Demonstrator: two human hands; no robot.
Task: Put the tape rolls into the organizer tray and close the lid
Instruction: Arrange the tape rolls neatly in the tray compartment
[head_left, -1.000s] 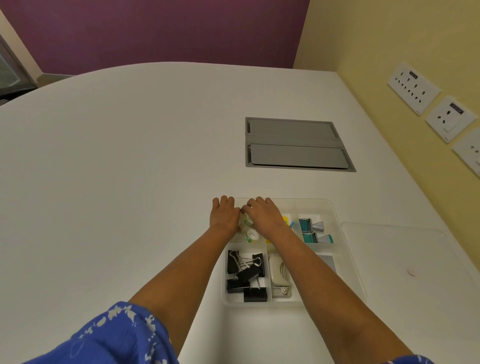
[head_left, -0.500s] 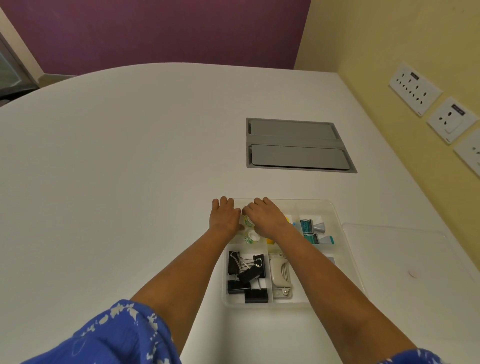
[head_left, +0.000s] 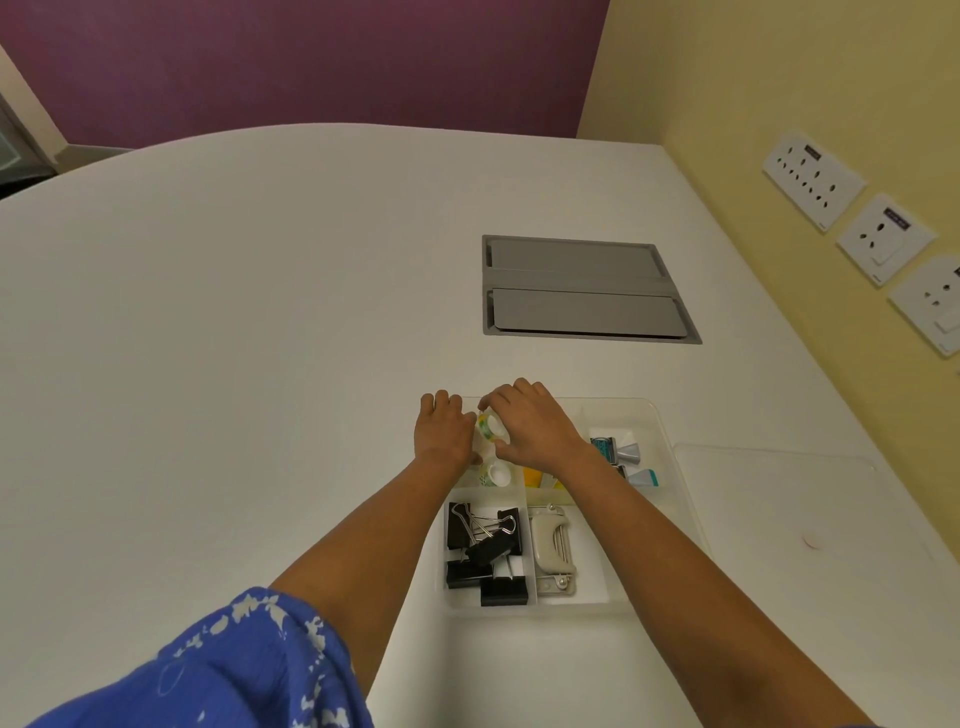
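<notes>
A clear plastic organizer tray (head_left: 652, 415) lies on the white table. My right hand (head_left: 530, 423) is shut on a small green-patterned tape roll (head_left: 488, 427) over the tray's far left compartment. My left hand (head_left: 441, 431) rests at the tray's far left corner, fingers curled against the same roll. A second small tape roll (head_left: 494, 474) lies in that compartment just nearer to me. The clear lid (head_left: 810, 519) lies flat on the table to the right of the tray.
The tray also holds black binder clips (head_left: 483, 551), a beige stapler-like tool (head_left: 551, 545), yellow pads (head_left: 535, 477) and teal-and-grey items (head_left: 615, 449). A grey cable hatch (head_left: 582, 288) is set in the table beyond. Wall sockets (head_left: 810, 179) line the yellow wall.
Both hands stay at the tray's far left compartment; my right hand has lifted slightly and the tape roll between the hands shows more.
</notes>
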